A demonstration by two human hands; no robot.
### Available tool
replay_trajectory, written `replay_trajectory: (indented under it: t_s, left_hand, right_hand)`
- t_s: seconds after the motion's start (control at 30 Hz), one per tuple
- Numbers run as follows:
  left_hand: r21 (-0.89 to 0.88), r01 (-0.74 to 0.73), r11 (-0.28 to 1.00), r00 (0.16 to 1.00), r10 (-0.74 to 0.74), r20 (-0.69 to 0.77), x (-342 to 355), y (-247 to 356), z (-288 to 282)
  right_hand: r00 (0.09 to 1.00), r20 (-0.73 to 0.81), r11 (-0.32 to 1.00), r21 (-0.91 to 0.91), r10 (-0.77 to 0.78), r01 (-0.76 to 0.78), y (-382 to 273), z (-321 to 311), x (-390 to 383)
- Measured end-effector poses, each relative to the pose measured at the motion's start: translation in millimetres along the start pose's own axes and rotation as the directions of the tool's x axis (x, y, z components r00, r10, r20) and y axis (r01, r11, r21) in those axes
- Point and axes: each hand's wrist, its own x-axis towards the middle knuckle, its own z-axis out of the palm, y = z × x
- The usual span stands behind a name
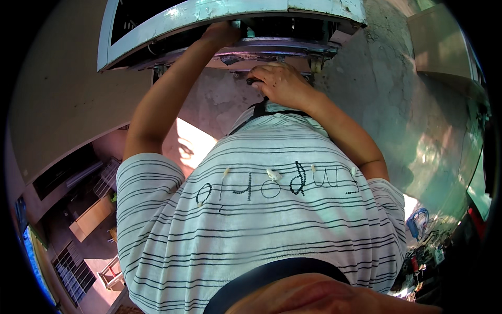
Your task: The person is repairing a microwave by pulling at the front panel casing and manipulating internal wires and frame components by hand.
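A white metal-framed appliance body (193,18), worn and open along its front, stands ahead of me. My left hand (222,34) reaches into the dark gap under its upper frame. Its fingers are mostly hidden there, so their grip does not show. Below that gap runs a scuffed metal rail (282,46). My right hand (282,83) is in front of my waist, just below the rail and apart from it. Its fingers curl around a small dark object (253,81), of which only the end sticks out; its kind cannot be made out.
Concrete floor (366,89) lies around the appliance, with a sunlit patch on the left. A large flat tan surface (78,89) is at far left, a box-like piece (439,42) at far right. Blue coiled cable (418,222) and jumbled parts lie at lower right.
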Motion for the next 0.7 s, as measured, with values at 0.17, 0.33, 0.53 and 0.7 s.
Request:
replay_trajectory:
  t_s: [0.17, 0.33, 0.53, 0.7]
  left_hand:
    - [0.011, -0.088, 0.996, 0.992, 0.088, -0.085, 11, -20, 12]
    - [-0.024, 0.052, 0.998, 0.999, -0.052, 0.01, 15, -9, 11]
    - [0.009, -0.108, 0.994, 0.99, 0.108, -0.095, 19, -27, 17]
    - [0.061, -0.132, 0.989, 0.977, 0.14, -0.159, 24, -33, 21]
  right_hand:
    - [0.999, -0.037, 1.0, -0.02, -0.008, 0.007, 2, -5, 0]
    - [0.998, -0.048, 0.999, -0.026, 0.032, -0.034, 9, -4, -4]
    - [0.994, -0.111, 0.999, -0.042, 0.002, -0.006, 6, -7, 0]
    - [0.991, -0.129, 0.992, -0.114, 0.036, -0.051, 2, -12, 2]
